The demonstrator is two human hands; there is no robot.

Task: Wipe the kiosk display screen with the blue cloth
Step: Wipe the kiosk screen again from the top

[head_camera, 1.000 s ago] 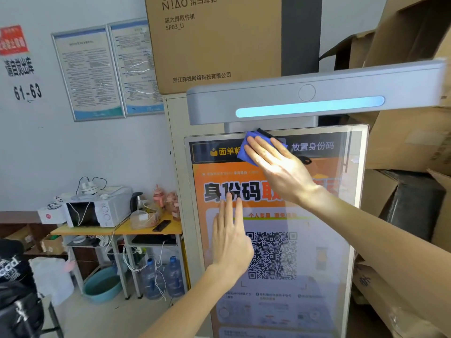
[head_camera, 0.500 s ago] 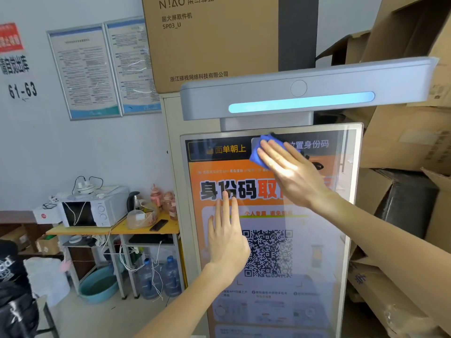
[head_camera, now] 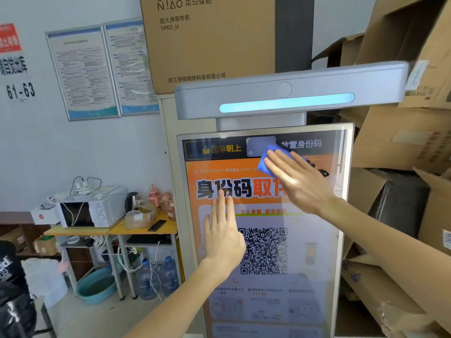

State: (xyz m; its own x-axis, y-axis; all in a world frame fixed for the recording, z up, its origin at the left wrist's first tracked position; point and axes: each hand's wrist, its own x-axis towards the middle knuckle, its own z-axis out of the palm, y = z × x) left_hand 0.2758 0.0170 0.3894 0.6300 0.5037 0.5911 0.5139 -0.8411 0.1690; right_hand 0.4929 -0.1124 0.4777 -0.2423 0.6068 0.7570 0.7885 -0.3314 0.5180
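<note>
The tall kiosk display screen (head_camera: 314, 252) stands upright in front of me, showing an orange page with a QR code. My right hand (head_camera: 296, 180) lies flat with straight fingers on the blue cloth (head_camera: 264, 163) and presses it against the upper middle of the screen; only the cloth's left part shows past the fingers. My left hand (head_camera: 223, 235) rests flat on the screen lower down, left of the QR code, fingers straight and pointing up.
A grey scanner bar (head_camera: 288, 90) with a lit blue strip overhangs the screen's top. Cardboard boxes (head_camera: 400, 142) crowd the right side and one stands behind the kiosk. At the left, a yellow table (head_camera: 112, 229) carries a microwave (head_camera: 90, 212), with water bottles beneath.
My right hand has slid the blue cloth to the right along the top band of the screen. The left hand has stayed flat in the same spot.
</note>
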